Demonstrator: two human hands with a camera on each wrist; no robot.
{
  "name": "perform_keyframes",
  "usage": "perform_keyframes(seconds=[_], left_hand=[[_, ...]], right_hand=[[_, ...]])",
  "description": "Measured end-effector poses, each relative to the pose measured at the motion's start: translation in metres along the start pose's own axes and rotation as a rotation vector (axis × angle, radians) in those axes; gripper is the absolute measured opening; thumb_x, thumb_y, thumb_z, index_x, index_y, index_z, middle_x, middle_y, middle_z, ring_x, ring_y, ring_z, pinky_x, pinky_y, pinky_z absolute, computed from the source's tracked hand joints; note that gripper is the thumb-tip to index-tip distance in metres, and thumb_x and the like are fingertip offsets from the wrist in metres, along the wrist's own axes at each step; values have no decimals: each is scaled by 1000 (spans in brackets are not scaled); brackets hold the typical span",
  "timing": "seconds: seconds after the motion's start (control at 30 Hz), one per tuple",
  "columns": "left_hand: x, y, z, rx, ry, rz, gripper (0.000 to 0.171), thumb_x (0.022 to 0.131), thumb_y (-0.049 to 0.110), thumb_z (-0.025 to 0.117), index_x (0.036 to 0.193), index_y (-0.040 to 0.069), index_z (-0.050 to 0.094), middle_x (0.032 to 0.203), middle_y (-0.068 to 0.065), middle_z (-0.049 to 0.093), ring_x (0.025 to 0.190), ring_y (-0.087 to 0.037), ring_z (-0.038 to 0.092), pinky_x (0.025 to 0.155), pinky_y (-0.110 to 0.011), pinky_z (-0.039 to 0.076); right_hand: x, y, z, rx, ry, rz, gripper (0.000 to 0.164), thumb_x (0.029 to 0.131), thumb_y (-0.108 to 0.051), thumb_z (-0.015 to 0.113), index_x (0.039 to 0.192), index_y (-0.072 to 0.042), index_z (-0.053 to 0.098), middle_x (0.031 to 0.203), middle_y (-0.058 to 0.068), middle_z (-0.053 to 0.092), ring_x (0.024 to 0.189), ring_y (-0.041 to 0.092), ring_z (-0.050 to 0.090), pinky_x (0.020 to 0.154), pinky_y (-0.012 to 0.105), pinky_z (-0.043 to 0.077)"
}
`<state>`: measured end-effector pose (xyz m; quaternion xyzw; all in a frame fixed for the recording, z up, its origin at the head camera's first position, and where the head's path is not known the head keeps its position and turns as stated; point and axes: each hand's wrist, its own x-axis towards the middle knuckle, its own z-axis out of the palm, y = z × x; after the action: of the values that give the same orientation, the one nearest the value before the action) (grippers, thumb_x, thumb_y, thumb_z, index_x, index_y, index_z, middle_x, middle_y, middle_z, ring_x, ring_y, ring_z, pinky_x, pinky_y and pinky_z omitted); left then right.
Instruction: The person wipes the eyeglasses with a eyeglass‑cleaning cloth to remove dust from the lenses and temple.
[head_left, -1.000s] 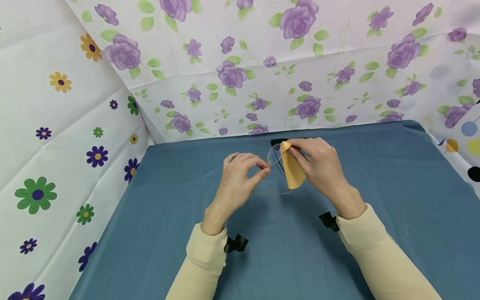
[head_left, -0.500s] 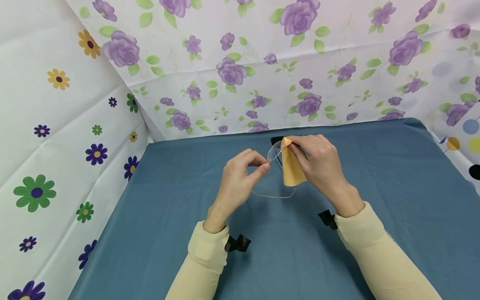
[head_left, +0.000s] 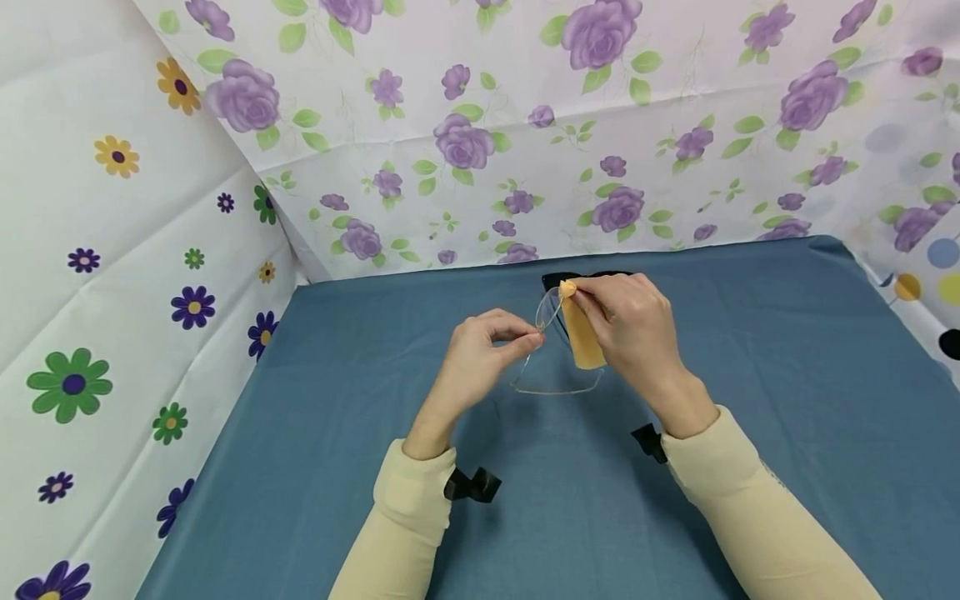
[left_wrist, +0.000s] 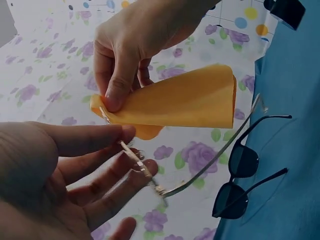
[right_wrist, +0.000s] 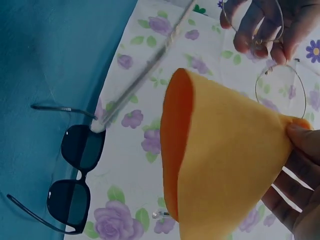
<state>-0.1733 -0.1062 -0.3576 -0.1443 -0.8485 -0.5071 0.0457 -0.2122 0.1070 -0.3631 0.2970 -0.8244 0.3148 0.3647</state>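
Note:
Thumb and forefinger of my left hand (head_left: 480, 354) pinch a pair of thin-rimmed eyeglasses (head_left: 549, 308) near the bridge, in the air above the table. In the left wrist view its other fingers are spread behind the metal frame. My right hand (head_left: 633, 321) pinches a yellow cloth (head_left: 585, 337), folded over the outer edge of the farther lens. In the right wrist view that clear lens (right_wrist: 281, 92) shows between the two hands, and the cloth (right_wrist: 230, 155) hangs as a wide fold. One temple arm (left_wrist: 212, 160) stretches out unfolded. My right fingertips are partly hidden by the cloth.
Black sunglasses (right_wrist: 80, 155) with their arms unfolded lie at the back of the blue-covered table (head_left: 375, 417), behind the hands. A flowered sheet (head_left: 420, 108) rises along the back edge, and another patterned sheet (head_left: 135, 333) stands on the left.
My right hand has shifted slightly left, and the cloth's pinched end has bunched at the lens rim. The eyeglasses have tilted, showing more of the nearer rim and temple arm below my left hand.

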Motion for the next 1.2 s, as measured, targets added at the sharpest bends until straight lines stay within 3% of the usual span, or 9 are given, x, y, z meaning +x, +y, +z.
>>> perform_keyframes(seconds=[0.1,0.3,0.47,0.7,0.9,1.03,1.2], left_hand=[[1,-1,-1,-56,10,-2,12,98,17,75,99,8,82,103,-2,73,102,-19,69,91,-41,55],[0,1,-3,-154,94,-23,11,96,13,78,99,4,82,99,-6,71,98,-22,67,83,-38,54],[0,1,-2,-148,134,-45,11,95,15,79,97,5,83,96,-4,70,94,-20,68,78,-34,54],[1,-1,-2,-107,42,-80,14,97,20,77,99,8,84,104,1,73,100,-16,70,89,-40,56],[2,-4,-3,-119,4,-57,17,97,21,76,102,7,83,108,0,72,106,-17,67,96,-41,54],[3,-6,-2,-134,-12,-43,14,97,20,76,101,7,82,107,-1,73,105,-18,68,95,-41,54],[3,-4,-2,-162,-28,-81,14,98,16,75,104,4,79,105,-6,75,103,-20,69,91,-39,55]], right_hand=[[0,0,0,5,-2,28,18,91,-6,80,107,2,79,96,18,77,85,35,72,81,50,54],[0,-3,1,4,-20,79,21,91,-8,80,109,2,79,98,18,77,87,36,71,83,50,53],[0,-6,3,6,-32,115,20,93,-7,79,110,3,78,99,18,77,87,36,71,82,51,53],[-1,-6,3,26,8,92,17,92,-4,78,108,3,78,98,18,77,83,36,70,80,51,53],[-1,-5,2,63,36,78,17,91,-3,79,107,3,79,96,18,77,82,36,70,79,50,52],[-1,-5,1,81,32,84,17,91,-3,79,107,4,79,96,19,77,81,37,69,79,50,52],[1,-5,0,90,9,94,18,90,-3,80,106,3,79,95,19,77,82,36,69,80,50,51]])
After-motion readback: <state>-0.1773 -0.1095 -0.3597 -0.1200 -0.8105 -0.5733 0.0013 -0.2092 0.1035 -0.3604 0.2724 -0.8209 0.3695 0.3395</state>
